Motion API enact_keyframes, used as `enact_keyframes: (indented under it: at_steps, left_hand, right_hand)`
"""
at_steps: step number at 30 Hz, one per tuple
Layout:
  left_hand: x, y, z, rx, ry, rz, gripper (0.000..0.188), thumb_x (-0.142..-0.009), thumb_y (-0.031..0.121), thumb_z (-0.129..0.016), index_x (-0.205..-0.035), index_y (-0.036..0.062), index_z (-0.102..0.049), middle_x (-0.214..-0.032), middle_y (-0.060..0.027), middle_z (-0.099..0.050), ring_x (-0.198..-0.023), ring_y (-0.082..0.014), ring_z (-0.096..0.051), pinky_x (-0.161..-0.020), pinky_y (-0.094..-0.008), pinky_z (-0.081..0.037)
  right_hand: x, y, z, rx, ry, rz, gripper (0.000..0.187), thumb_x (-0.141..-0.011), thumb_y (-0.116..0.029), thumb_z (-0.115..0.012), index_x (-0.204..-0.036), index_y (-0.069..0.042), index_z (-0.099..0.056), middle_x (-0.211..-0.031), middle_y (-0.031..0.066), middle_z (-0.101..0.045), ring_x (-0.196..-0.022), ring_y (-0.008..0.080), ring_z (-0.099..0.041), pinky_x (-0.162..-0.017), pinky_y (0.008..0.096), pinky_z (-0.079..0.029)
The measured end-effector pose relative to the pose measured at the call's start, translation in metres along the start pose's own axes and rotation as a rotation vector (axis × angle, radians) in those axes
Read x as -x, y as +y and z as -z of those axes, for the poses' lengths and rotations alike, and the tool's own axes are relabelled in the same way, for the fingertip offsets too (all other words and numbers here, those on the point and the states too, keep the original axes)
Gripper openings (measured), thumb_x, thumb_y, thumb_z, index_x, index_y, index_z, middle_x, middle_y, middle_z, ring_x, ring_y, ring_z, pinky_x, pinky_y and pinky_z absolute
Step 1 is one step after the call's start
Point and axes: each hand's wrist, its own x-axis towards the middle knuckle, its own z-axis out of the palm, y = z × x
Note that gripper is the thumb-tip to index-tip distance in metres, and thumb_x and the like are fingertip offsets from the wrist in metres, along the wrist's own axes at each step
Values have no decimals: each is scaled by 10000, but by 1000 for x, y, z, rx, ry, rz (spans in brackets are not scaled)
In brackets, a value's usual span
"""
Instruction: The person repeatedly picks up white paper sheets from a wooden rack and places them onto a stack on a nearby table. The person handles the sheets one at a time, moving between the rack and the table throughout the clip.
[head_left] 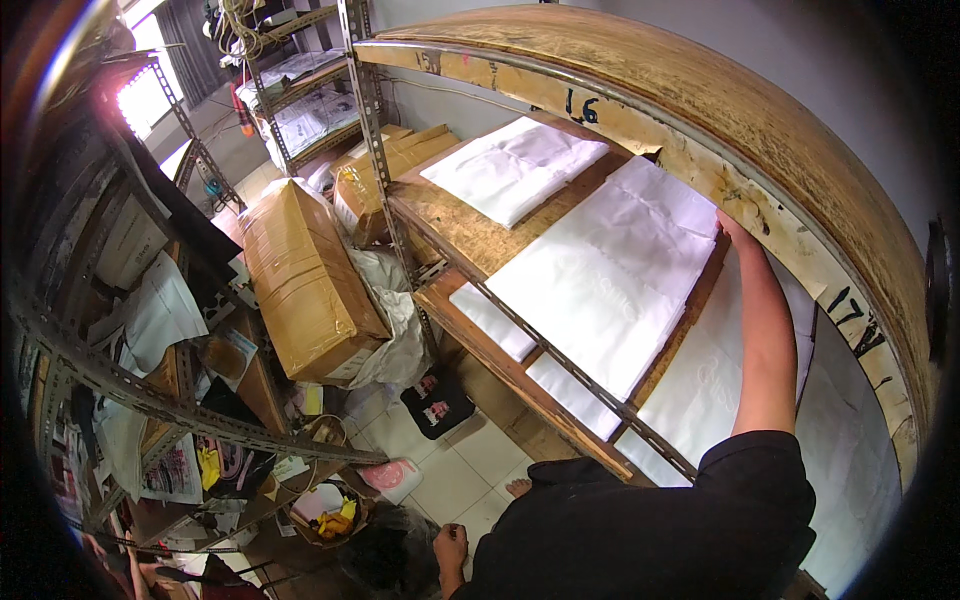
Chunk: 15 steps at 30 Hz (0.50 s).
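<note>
Right grip [728,224] at far right corner of middle white sheet stack [615,265]; fingertips partly hidden, can't tell whether clamped. Left grip [451,546] low, curled, closure unclear to me. Stack lies on wooden shelf [462,238], near end at slotted steel rail [585,377]. My worries: corner-only pull could skew loose layers; forearm could knock upper shelf [690,150]; rail could snag sheets.
</note>
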Motion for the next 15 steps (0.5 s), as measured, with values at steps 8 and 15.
enact_keyframes:
  at_steps: [8, 15]
  left_hand:
    - [3, 7, -5, 15, -63, -60, 319, -890, 253, -605, -1008, -30, -698, -825, -196, -718, -754, -307, -716, -728, -393, -542]
    - [7, -1, -14, 4, -66, -70, 314, -904, 242, -600, -1010, -38, -695, -833, -191, -719, -751, -306, -714, -724, -400, -544]
  right_hand:
    - [3, 2, 9, 97, 48, 33, 156, -912, -213, -653, -837, -113, -560, -672, -38, -503, -499, 52, -432, -434, 226, -360]
    - [14, -15, 12, 263, 101, 141, 157, -923, -208, -644, -849, -97, -560, -687, -33, -505, -512, 55, -446, -444, 237, -374]
